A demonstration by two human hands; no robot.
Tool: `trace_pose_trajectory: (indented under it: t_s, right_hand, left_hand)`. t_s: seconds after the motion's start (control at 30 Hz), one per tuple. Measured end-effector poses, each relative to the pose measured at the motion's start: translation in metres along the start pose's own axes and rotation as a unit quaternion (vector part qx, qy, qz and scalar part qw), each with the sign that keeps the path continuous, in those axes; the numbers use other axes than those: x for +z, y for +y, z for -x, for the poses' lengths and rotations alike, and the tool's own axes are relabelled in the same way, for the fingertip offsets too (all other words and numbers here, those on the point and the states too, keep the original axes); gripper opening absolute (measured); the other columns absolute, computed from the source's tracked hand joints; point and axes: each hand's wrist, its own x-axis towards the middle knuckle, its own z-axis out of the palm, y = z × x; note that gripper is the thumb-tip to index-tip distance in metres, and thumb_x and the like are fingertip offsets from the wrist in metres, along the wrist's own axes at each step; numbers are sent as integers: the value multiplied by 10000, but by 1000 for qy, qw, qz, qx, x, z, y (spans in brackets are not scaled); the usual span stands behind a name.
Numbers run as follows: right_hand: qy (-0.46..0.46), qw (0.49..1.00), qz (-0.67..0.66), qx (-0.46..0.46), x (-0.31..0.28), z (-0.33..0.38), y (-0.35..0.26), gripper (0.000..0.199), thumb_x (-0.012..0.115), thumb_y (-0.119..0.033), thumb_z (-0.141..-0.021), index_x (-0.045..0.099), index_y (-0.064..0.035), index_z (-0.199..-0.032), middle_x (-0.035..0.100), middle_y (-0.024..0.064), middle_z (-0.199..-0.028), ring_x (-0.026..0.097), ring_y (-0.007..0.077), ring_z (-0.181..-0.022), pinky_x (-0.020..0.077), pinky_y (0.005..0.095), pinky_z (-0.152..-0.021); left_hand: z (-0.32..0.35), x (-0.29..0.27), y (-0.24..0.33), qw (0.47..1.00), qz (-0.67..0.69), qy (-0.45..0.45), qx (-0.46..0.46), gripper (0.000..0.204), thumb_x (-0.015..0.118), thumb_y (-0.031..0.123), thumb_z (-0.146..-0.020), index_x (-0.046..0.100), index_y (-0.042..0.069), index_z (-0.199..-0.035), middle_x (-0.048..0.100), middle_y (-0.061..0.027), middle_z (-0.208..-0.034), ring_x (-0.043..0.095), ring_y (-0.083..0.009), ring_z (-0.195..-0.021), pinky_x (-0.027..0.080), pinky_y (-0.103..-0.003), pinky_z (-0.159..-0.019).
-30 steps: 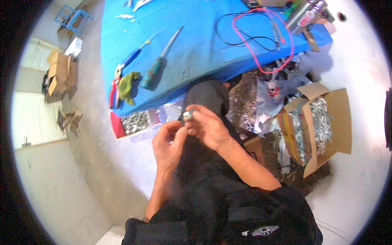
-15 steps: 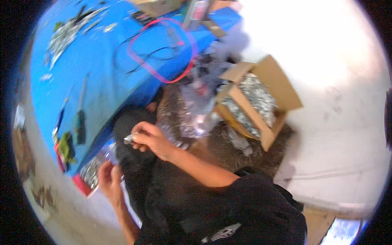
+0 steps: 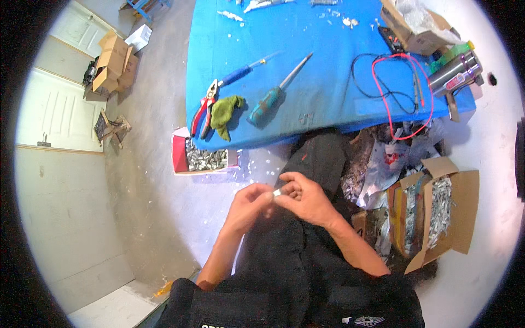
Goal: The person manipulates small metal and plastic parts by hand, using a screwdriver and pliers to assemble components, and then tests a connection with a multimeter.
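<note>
Left hand (image 3: 249,206) has rejoined right hand (image 3: 310,202), both pinching a small silvery piece (image 3: 277,192) between their fingertips.

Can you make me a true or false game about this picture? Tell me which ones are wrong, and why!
1. A small shiny piece is between the left grip and the right grip. True.
2. The screwdriver is inside a cardboard box. False: the screwdriver lies on the blue table.
3. A green rag lies beside the pliers. True.
4. The metal cup is on the floor. False: the metal cup is by the table's right edge.
5. The open cardboard box on the right has silvery bits inside. True.
</note>
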Motion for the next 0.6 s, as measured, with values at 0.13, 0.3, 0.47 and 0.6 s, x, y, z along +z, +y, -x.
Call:
trace_pose_trajectory:
  t_s: [0.13,0.3,0.47,0.6]
  right_hand:
    - [5,999,45,-5,-4,-3,-20,520,772,-193,-950,578,52,-1366,736,120,-1005,708,155,-901,576,317,-793]
    - [40,998,50,-28,-8,-15,-12,387,722,-246,-983,675,15,-1265,764,136,-1014,731,189,-919,581,347,-817]
    - [78,991,83,-76,-28,-23,-30,249,642,-211,-1051,727,22,-1034,741,67,-912,695,133,-831,554,287,-746]
    - [132,981,102,-102,-47,-29,-49,267,625,-211,-1073,713,22,-977,725,51,-888,668,99,-777,539,261,-697]
  left_hand:
    - [-15,-70,-2,988,-1,148,50,298,730,250,-997,675,-1,-1147,712,-86,-926,648,-136,-713,535,-280,-611]
    - [-22,-122,16,942,24,328,67,510,713,295,-1008,560,-62,-1339,722,-153,-1072,636,-129,-722,515,-260,-589]
    - [-21,-115,23,921,-28,362,141,429,709,243,-1008,604,-69,-1283,728,-118,-1007,623,-111,-709,491,-242,-576]
    - [-15,-99,66,888,-91,372,256,231,693,152,-1020,675,-23,-1169,715,-50,-939,615,-77,-733,490,-232,-613]
